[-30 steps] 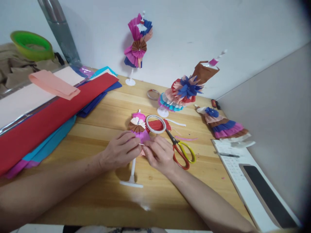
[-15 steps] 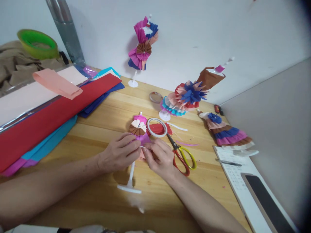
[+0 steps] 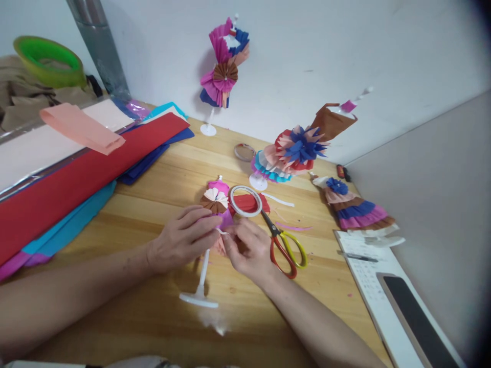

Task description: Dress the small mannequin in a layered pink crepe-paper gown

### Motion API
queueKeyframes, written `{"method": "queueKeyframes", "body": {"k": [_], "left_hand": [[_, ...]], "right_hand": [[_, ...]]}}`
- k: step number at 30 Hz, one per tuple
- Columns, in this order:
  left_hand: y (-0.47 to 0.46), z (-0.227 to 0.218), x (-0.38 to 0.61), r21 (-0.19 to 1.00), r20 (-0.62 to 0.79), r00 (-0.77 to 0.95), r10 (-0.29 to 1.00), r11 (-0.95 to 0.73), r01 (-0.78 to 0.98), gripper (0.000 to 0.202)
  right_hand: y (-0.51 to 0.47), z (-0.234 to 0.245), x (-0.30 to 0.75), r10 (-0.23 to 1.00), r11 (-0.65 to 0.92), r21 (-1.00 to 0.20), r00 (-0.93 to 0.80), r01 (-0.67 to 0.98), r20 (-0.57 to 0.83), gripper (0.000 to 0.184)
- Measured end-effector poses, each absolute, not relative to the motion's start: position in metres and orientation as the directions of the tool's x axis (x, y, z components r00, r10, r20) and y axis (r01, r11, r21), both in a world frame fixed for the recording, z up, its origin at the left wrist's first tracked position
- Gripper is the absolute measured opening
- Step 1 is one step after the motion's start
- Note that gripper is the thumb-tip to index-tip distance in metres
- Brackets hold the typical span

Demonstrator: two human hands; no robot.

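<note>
A small mini dress form lies on the table, dressed in a magenta paper top point(image 3: 218, 186), a cream and brown pleated paper rosette point(image 3: 215, 200) and a purple skirt point(image 3: 226, 220). Its white stand point(image 3: 201, 291) points toward me. My left hand point(image 3: 187, 232) is closed over the skirt, its fingertips pinching a thin white strip point(image 3: 221, 232), apparently tape. The strip's other side is between the closed fingertips of my right hand point(image 3: 249, 250). Beside the hands are a tape roll point(image 3: 246, 213), folded red paper point(image 3: 264, 204) and scissors point(image 3: 287, 250) with red and yellow handles.
Coloured paper sheets point(image 3: 95, 174) lie on the left, near a green tape roll point(image 3: 49, 76) and a bottle point(image 3: 103, 56). Two dressed forms stand at the back, one with a blue flower point(image 3: 305, 144). A tiered-skirt form point(image 3: 356, 209) and a phone point(image 3: 418, 317) on papers are right.
The view has shifted slightly. The white strip between my fingertips now shows more of its length and curves a little. Both hands stay at the skirt.
</note>
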State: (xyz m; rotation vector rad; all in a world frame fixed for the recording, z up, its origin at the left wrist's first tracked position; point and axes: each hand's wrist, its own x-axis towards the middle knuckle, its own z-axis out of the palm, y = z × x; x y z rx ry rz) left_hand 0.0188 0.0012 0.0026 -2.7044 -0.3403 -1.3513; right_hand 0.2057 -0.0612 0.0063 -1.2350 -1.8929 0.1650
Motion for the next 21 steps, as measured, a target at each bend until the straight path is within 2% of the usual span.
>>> {"method": "queueKeyframes", "body": {"k": [4,8,13,18,21], "left_hand": [[-0.0031,0.0046,0.0198,-0.034,0.787,0.607,0.110,-0.975,0.221,0.008],[-0.0027,0.0017,0.0218,-0.014,0.779,0.614,0.130,-0.974,0.224,0.008],[-0.0008,0.0046,0.0210,0.012,0.801,0.581,0.143,-0.975,0.223,0.012],[-0.0048,0.0086,0.0217,-0.068,0.776,0.626,0.078,-0.976,0.206,0.012],[-0.0059,0.0057,0.0226,-0.080,0.782,0.621,0.054,-0.979,0.185,0.010]], "right_hand": [[-0.0621,0.0054,0.2036,0.830,0.476,-0.603,-0.101,0.640,0.549,0.012],[-0.0628,0.0078,0.2037,0.856,0.459,-0.674,-0.087,0.579,0.509,0.011],[-0.0619,0.0115,0.2046,0.875,0.428,-0.706,-0.062,0.564,0.481,0.013],[-0.0610,0.0093,0.2018,0.872,0.443,-0.715,-0.073,0.542,0.485,0.021],[-0.0614,0.0074,0.2017,0.901,0.393,-0.743,-0.065,0.541,0.429,0.025]]}}
